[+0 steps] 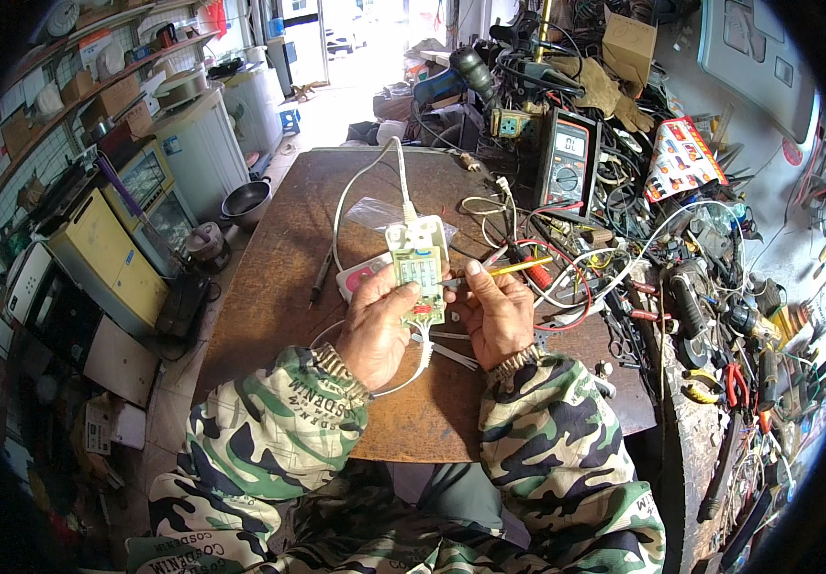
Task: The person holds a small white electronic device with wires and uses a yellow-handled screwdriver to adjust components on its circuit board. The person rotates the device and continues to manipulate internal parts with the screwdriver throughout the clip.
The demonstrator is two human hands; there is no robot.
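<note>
Both hands are gathered close together over the middle of the wooden table (274, 249). Between its thumb and fingers the left hand (378, 323) grasps a green circuit board (419, 271) by its left edge. To the right, the right hand (495, 311) grips a slim yellow-handled tool (525, 265), its tip pointing left at the board; whether it touches cannot be told. White wires (422, 332) run from the board's near end, beside a small red component (422, 310). Just beyond the board is a white plastic housing (422, 231) with a white cable (339, 218) looping from its far end. Farther right stands a multimeter (567, 165), near tangled leads. A black test probe (320, 278) lies left of the hands. Red-handled pliers (736, 384) rest among tools at the far right.
</note>
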